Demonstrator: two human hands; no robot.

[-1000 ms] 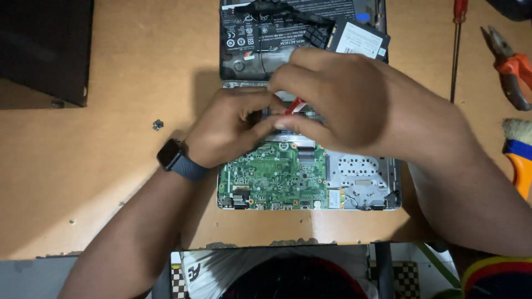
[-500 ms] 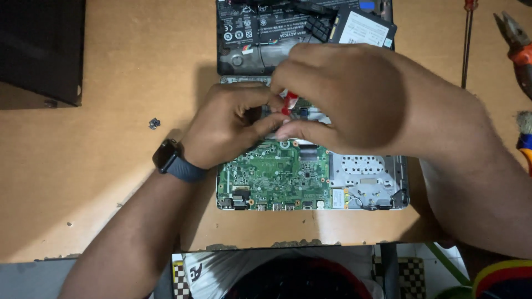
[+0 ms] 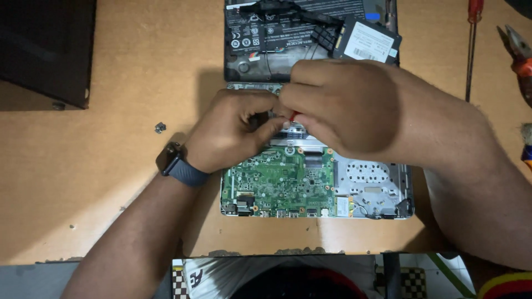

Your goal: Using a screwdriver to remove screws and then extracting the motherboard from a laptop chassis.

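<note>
Item: opened laptop chassis of grey metal and black plastic (image 3: 382,188), lying on a tan wooden worktable (image 3: 127,182), with its green rectangular circuit board (image 3: 280,185) exposed along the near edge. The left hand (image 3: 230,133), with a dark smartwatch on a blue-grey strap (image 3: 176,165) at the wrist, rested on the upper edge of the board, fingers curled together toward the right hand. The right hand (image 3: 346,108) lay just beside it, touching it at the fingertips, fingers pinched together on a small red-tipped object (image 3: 292,116), most of which was hidden; whether it was a tool or a connector could not be told. Both hands covered the middle of the chassis, hiding the spot worked upon. Beyond the hands: a black battery pack with white markings (image 3: 266,39) and a black rectangular drive with a white label (image 3: 368,40), set askew on the chassis's far part. Right of the chassis: a long red-handled screwdriver (image 3: 471,44), and at the table's right edge, orange-handled pliers (image 3: 521,55). Left, well apart: a small loose metal screw part (image 3: 160,128) and a black flat panel (image 3: 44,47) at the far left corner.
</note>
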